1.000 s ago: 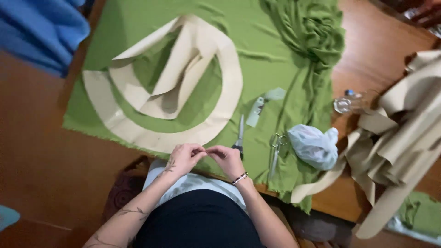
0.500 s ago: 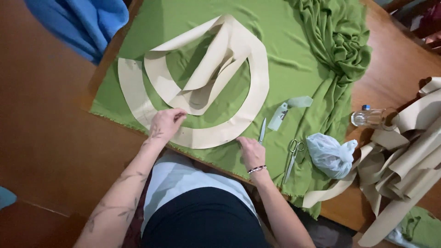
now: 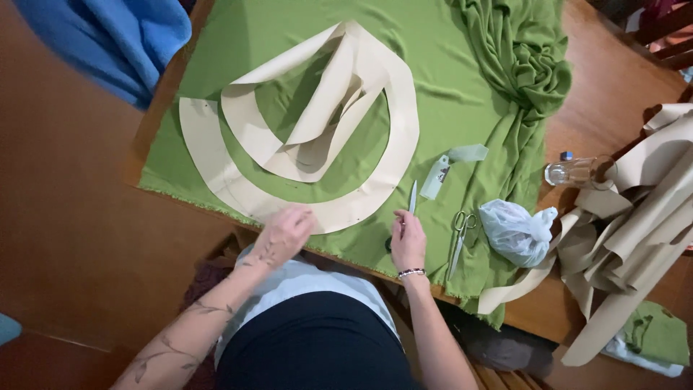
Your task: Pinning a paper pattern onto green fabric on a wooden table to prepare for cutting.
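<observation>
A green cloth covers the wooden table. On it lie curved beige paper pattern pieces forming a ring. My left hand rests on the ring's near edge, pressing it to the cloth, fingers blurred. My right hand lies on the green cloth just right of the ring's end, fingers curled, beside a thin white tool. Whether it pinches something small is unclear.
Scissors lie right of my right hand, next to a knotted pale plastic bag. A small pale green item lies above. A glass and heaped beige paper strips sit at right. Blue cloth lies at top left.
Both hands were together at the table's near edge; they parted. My left hand went onto the pattern's near edge and my right settled by the white tool. The view shifted.
</observation>
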